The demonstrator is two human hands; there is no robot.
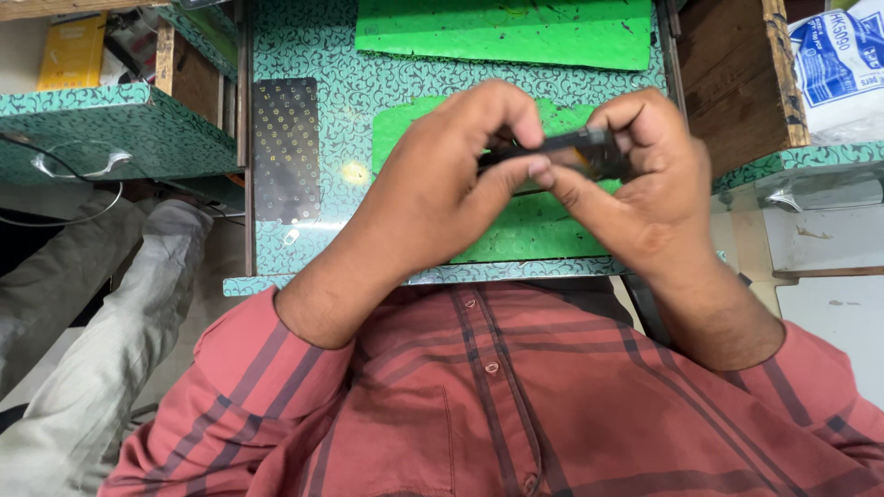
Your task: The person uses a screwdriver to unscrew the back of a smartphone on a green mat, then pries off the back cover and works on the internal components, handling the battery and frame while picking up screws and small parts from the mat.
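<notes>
Both of my hands meet over the middle of a patterned teal table (304, 248) and hold a thin black flat device (578, 144) edge-on between them. My left hand (442, 175) pinches its left end with thumb and fingers. My right hand (635, 179) wraps around its right end, fingers curled over the top. Most of the device is hidden by my fingers. A green mat (525, 235) lies on the table right under the hands.
A black perforated rectangular panel (286, 147) lies flat at the table's left. Another green sheet (506, 32) lies at the far edge. A wooden box (732, 78) and a white printed bag (843, 64) stand at the right. A teal shelf (92, 129) stands at the left, and another person's grey-trousered leg (101, 340) shows below it.
</notes>
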